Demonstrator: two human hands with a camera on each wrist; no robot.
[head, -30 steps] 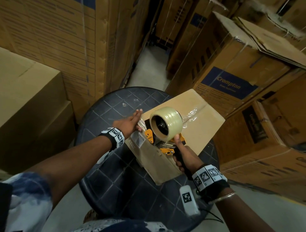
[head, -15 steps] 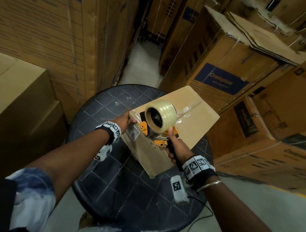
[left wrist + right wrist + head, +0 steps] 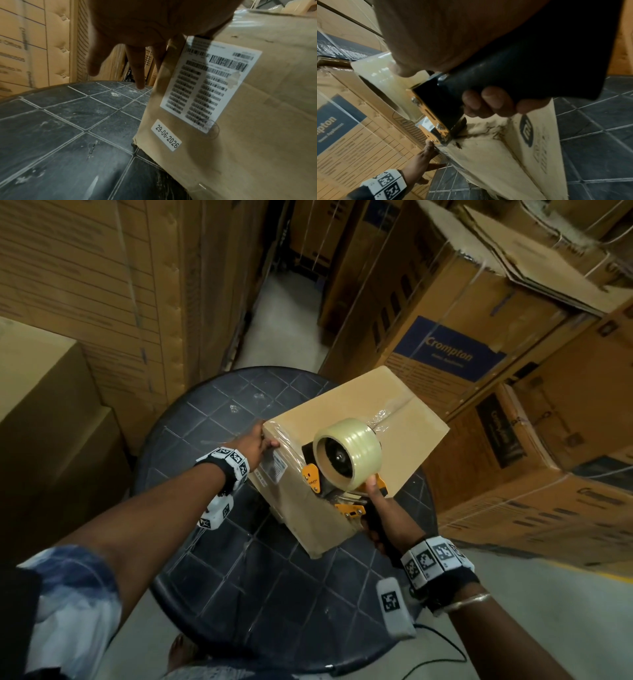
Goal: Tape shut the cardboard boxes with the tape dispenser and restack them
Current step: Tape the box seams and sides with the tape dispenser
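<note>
A brown cardboard box (image 3: 356,440), top seam taped, with an orange-black tape dispenser (image 3: 342,474) against its near edge.

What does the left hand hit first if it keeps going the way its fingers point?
Probably the dark round table: the left hand's fingers point past the cardboard box's corner toward the tabletop's far edge. Depth is unclear.
</note>
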